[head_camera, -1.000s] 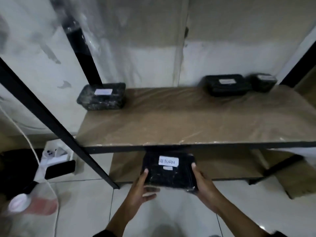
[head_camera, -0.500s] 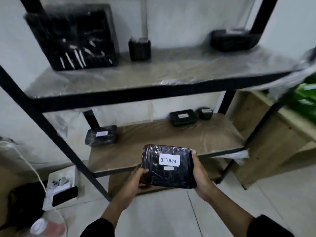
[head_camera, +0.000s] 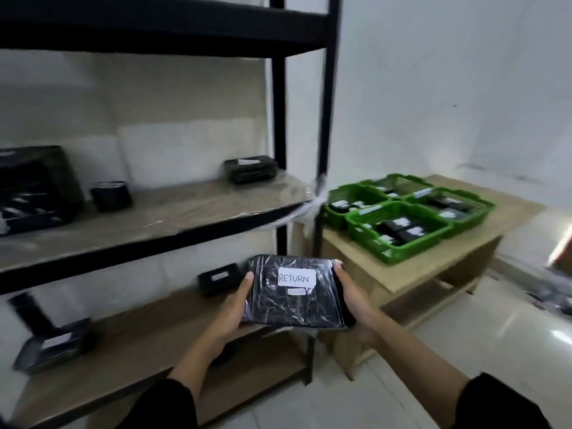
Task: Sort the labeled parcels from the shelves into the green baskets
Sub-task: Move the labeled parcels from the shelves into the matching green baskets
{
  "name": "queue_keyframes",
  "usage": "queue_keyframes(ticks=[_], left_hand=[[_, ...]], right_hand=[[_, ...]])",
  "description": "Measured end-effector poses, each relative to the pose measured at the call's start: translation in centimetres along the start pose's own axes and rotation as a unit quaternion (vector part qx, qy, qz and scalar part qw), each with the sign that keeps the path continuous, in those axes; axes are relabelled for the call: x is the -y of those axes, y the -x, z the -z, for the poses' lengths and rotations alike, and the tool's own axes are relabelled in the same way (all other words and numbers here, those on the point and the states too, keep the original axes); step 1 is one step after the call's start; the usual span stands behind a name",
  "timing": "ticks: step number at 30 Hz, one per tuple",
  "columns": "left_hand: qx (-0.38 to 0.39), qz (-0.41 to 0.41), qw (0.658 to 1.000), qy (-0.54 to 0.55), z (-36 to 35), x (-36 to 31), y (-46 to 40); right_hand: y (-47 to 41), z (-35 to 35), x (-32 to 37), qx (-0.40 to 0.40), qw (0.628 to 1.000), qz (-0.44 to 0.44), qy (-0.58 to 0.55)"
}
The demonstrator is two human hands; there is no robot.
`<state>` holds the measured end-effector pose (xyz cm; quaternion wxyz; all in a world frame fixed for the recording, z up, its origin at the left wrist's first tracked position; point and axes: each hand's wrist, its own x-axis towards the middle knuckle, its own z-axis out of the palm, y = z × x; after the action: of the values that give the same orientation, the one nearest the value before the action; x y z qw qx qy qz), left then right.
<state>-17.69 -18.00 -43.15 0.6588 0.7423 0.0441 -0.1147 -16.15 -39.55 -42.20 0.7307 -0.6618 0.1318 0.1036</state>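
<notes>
Shelving (head_camera: 278, 125) of black steel fills the left half of the view, its boards carrying several black wrapped parcels: one at the right end of the middle shelf (head_camera: 250, 169), a small one further left (head_camera: 110, 195), and two more on the lower board (head_camera: 218, 278). Beside the rack's right post stands a low wooden table (head_camera: 411, 274), and on its top, toward the left edge, sit four green baskets (head_camera: 399, 253) pushed together, each already holding dark parcels with white labels.

Held between rack and table, in front of the person's chest, is a flat black parcel (head_camera: 294, 308) in clear film, its white label reading RETURN (head_camera: 296, 277). The left hand (head_camera: 233, 308) grips its left edge, thumb on top and fingers under; the right hand (head_camera: 353, 300) clasps the right edge the same way.

Carrying is the step in hand, by my reading. The next move calls for finding which basket takes returns; the basket tags are too blurred to read from here, so the match cannot be told.
</notes>
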Motion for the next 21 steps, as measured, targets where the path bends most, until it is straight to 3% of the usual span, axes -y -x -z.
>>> queue_keyframes(ticks=[3,8,13,21], left_hand=[[0.056,0.014,0.998,-0.002,-6.9,-1.2,-1.7],[0.122,0.013,0.992,-0.04,-17.1,-3.2,-5.3],[0.162,0.022,0.986,-0.043,-24.7,-5.8,-10.3],[0.234,0.005,0.968,-0.085,-35.1,-9.6,-20.5]], right_hand=[[1.3,7.8,0.9,-0.027,0.999,-0.037,-0.022],[2.4,18.6,1.9,-0.09,0.996,-0.021,-0.012],[2.5,25.5,2.9,-0.175,0.982,-0.004,-0.068],[-4.2,35.3,7.2,-0.228,0.967,0.028,-0.113]])
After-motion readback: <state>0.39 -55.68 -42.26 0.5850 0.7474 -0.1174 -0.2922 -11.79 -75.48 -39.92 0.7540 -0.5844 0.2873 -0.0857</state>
